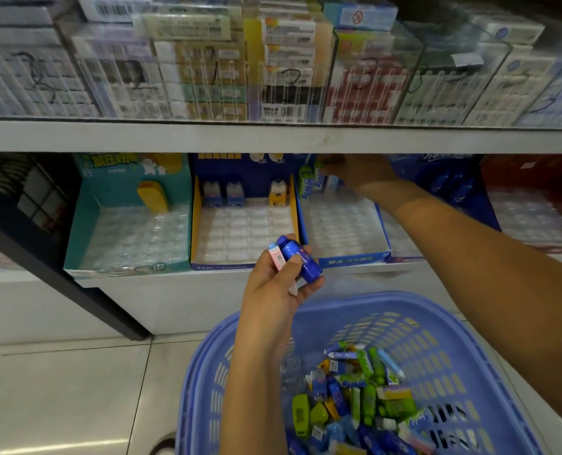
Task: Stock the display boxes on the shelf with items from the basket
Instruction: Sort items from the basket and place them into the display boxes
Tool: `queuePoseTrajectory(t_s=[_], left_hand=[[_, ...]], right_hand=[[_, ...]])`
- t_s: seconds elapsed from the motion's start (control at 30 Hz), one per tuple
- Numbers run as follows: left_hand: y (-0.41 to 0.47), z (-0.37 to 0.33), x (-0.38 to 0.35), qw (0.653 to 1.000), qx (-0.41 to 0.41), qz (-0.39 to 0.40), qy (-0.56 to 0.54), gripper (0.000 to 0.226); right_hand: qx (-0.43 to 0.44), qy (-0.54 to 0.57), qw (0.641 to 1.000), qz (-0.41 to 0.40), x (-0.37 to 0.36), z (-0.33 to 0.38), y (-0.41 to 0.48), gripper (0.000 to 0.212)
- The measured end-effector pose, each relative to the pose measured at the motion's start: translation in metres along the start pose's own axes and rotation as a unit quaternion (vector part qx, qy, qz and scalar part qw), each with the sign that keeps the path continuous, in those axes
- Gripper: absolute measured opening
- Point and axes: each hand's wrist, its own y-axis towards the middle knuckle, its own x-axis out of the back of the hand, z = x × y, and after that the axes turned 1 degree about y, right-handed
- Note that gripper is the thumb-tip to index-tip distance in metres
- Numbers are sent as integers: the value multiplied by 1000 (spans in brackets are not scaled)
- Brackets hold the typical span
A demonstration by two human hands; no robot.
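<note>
A: What is the left hand (pixel 279 284) holding?

B: Two small items, clamped between thumb and fingers. One is a glossy dark blue capsule (pixel 301 257) with a rounded top and a red mark on its side. Pressed against it on the left is a slim pink stick (pixel 276 256) with a pale blue cap and a barcode. The hand is raised above the basket, in front of the shelf edge.

A: And the right hand (pixel 360 172)?

B: It reaches far back into the blue display box (pixel 348 257), under the upper shelf (pixel 273 136). Its fingers are at a row of upright green and blue packets (pixel 309 185) standing along the box's back. It is blurred and shaded there, so I cannot tell whether the fingers are closed on a packet or merely touching one.

A: How do the boxes look?

B: Three sit side by side on the lower shelf, each lined with a clear plastic tray of mostly bare pockets. The teal box (pixel 125 267) on the left has one yellow item (pixel 152 197) at the back. The middle box (pixel 220 266) with yellow inner walls has two blue figures and a yellow one in its back row.

A: And the basket?

B: A lilac-blue plastic basket (pixel 420 320) with slotted sides stands low in front of the person, on the tiled floor (pixel 60 389). At its bottom lies a loose heap of small items (pixel 355 399): green, dark blue, yellow, a few pink and light blue.
</note>
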Motion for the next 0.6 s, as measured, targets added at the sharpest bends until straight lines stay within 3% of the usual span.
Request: queuePoseTrajectory(t_s=[0.17,0.3,0.4,0.53,0.6], left_hand=[[0,2,1,1000,-2,22,16,25],[-1,1,2,999,-12,30,19,28],[-3,-1,1,999,-19,37,34,27],[-6,-2,-3,993,-30,39,108,28],[-8,-1,-5,977,-63,30,199,29]], right_hand=[[4,-5,999,-35,-11,0,0,26],[77,-95,992,-43,-15,-2,-8,23],[73,-116,990,-20,-9,2,-13,26],[88,-65,994,-6,6,19,-41,20],[97,48,992,63,16,27,-69,11]])
